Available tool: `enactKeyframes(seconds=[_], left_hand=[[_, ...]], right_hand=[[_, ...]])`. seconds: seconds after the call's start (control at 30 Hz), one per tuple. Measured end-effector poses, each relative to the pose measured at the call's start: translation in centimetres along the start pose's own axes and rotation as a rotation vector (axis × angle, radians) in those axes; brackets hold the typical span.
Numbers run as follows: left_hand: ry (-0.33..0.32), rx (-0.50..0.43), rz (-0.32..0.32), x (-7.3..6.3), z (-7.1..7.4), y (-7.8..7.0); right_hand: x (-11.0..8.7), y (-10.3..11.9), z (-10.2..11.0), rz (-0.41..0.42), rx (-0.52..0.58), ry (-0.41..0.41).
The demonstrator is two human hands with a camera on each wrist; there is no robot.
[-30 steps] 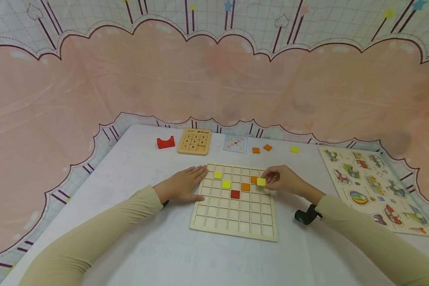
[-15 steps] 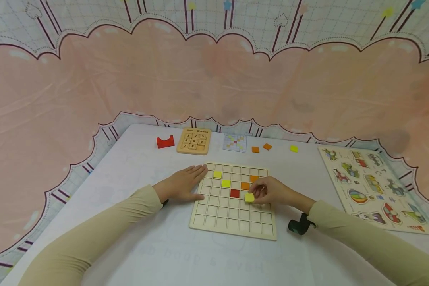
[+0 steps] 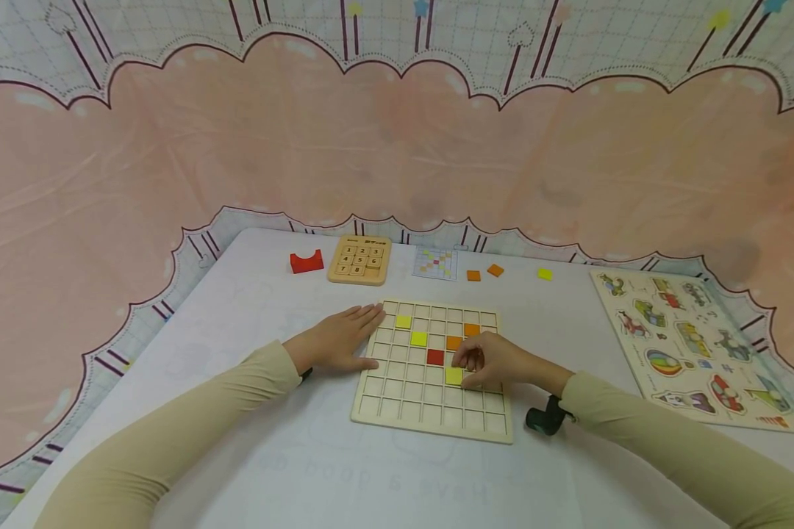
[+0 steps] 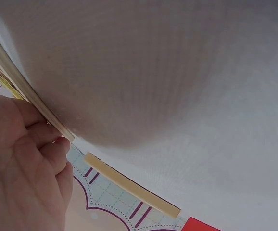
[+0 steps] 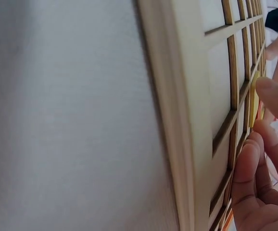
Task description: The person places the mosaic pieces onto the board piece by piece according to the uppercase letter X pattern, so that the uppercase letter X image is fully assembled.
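Note:
A pale wooden grid board (image 3: 397,411) lies flat on the table. Two yellow tiles, two orange tiles and a red tile (image 3: 435,357) sit in its squares. My right hand (image 3: 496,360) pinches another yellow tile (image 3: 453,376) between thumb and fingers, just below and to the right of the red one. In the right wrist view that yellow tile (image 5: 254,101) stands at the grid's surface; whether it is seated in a square I cannot tell. With fingers extended, my left hand (image 3: 337,340) rests at the board's left edge, touching it.
Behind the board are a red notched block (image 3: 306,262), a wooden number puzzle (image 3: 360,260), a patterned card (image 3: 435,264), two loose orange tiles (image 3: 473,276) and a loose yellow tile (image 3: 545,274). At the right lies a picture puzzle board (image 3: 695,345).
My right hand has carried the yellow tile from the board's upper right down and left, to a spot near the red tile. My left hand has stayed in place.

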State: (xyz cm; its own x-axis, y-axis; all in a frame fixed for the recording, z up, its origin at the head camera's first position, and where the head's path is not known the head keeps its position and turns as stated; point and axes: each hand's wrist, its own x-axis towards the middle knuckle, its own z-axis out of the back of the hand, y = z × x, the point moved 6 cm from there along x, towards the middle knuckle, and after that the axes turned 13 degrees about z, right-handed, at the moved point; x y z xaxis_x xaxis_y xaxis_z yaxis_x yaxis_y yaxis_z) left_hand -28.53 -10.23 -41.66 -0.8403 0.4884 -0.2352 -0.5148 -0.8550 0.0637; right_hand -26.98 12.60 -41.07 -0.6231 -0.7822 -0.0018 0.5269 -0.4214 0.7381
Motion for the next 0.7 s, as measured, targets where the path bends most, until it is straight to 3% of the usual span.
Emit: enactKeyframes(seconds=[0.37, 0.7], left_hand=[[-0.001, 0.005, 0.000, 0.04, 0.02, 0.11], [-0.005, 0.004, -0.001, 0.00, -0.09, 0.11]], right_hand=[[0.01, -0.13, 0.02, -0.008, 0.023, 0.000], [-0.32, -0.25, 0.73, 0.040, 0.019, -0.012]])
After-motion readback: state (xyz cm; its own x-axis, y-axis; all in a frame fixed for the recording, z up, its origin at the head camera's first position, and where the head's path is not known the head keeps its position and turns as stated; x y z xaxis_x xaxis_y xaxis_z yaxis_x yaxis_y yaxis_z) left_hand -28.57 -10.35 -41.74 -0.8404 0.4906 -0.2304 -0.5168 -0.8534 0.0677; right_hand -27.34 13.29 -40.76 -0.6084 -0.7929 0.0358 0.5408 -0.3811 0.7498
